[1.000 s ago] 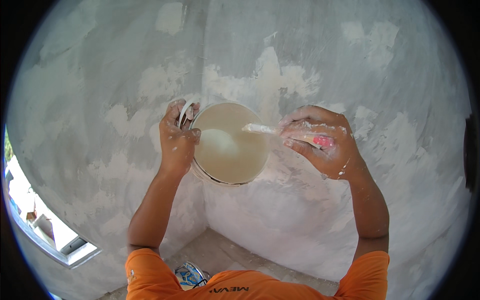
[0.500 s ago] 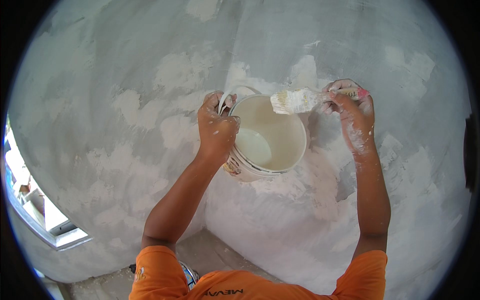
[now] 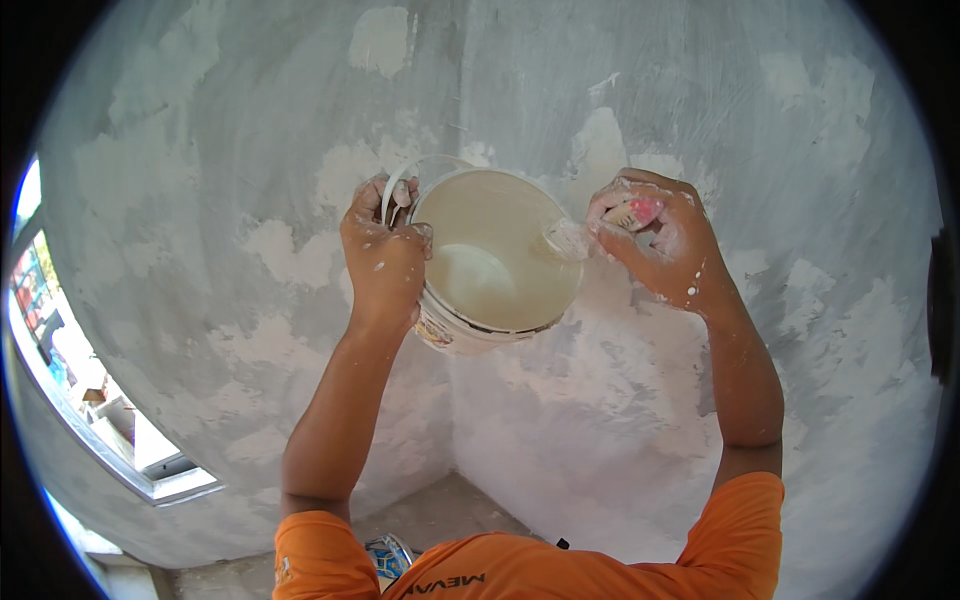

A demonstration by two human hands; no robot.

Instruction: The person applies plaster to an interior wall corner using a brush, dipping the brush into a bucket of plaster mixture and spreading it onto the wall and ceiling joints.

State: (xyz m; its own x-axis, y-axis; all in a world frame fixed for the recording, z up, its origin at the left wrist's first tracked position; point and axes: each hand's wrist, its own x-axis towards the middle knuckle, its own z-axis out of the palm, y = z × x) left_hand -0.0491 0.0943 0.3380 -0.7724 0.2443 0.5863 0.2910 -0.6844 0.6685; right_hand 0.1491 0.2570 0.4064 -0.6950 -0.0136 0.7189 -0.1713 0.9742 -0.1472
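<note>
My left hand grips the rim of a white bucket and holds it up, tilted toward me. Pale putty lies in its bottom and coats the inside. My right hand is shut on a putty knife with a pink handle. The knife's blade rests at the bucket's right rim, smeared white. Both hands are spattered with putty.
A grey wall corner with white putty patches fills the view behind the bucket. A window opening is at the lower left. Bare floor shows below, above my orange shirt.
The putty knife, lifted loaded with putty half a second ago, has come back down to the bucket's right rim. The bucket has shifted slightly with my left hand.
</note>
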